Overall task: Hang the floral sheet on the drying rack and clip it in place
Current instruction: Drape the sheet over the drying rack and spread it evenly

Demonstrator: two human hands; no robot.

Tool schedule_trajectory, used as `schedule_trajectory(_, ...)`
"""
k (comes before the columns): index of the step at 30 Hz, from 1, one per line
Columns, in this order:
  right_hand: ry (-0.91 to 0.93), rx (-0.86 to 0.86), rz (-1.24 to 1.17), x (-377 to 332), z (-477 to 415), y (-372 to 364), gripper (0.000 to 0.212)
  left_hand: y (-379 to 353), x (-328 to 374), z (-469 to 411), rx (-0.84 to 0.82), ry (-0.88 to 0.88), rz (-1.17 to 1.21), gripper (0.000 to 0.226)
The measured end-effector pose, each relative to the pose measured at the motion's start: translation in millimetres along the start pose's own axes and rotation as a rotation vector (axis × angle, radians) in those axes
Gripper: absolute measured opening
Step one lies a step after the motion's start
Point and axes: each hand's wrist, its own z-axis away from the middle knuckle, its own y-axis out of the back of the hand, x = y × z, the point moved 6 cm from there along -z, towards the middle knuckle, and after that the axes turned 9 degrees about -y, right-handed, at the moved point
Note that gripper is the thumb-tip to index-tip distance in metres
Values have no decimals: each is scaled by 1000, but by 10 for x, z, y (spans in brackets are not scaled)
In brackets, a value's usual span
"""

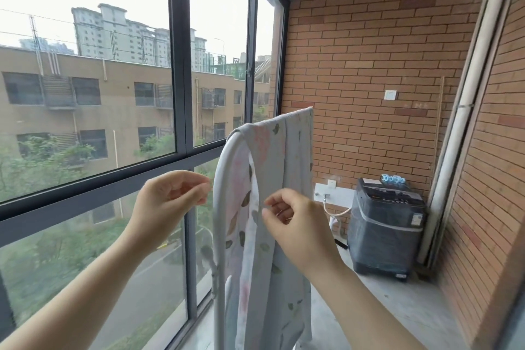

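The floral sheet (279,156), pale grey with pink flowers and green leaves, hangs over the top bar of the white drying rack (220,187) and drapes down to the floor. My left hand (170,196) hovers left of the rack's curved end, fingers curled, holding nothing. My right hand (292,221) is in front of the hanging sheet, fingers loosely curled, and I cannot tell whether its fingertips touch the cloth. Several blue clips (393,179) lie on top of the washing machine at the back.
A dark washing machine (386,224) stands against the brick wall (369,51), with a tap and hose (331,204) to its left. Large windows (179,65) run along the left. A white pipe (466,111) climbs the right wall. The floor (397,301) is concrete.
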Motion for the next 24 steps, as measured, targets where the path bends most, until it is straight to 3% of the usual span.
schedule_trajectory(3, -24, 14, -3, 2, 255, 151, 4, 84, 158, 266, 56, 21, 32, 11)
schedule_trajectory(7, -68, 12, -21, -14, 669, 328, 8, 92, 416, 679, -15, 37, 39, 19)
schedule_trajectory(12, -98, 26, -10, -60, 929, 441, 7, 54, 595, 906, -55, 38, 16, 10)
schedule_trajectory(24, -145, 108, 68, 7, 913, 828, 6, -582, 726, 902, -192, 32, 88, 8)
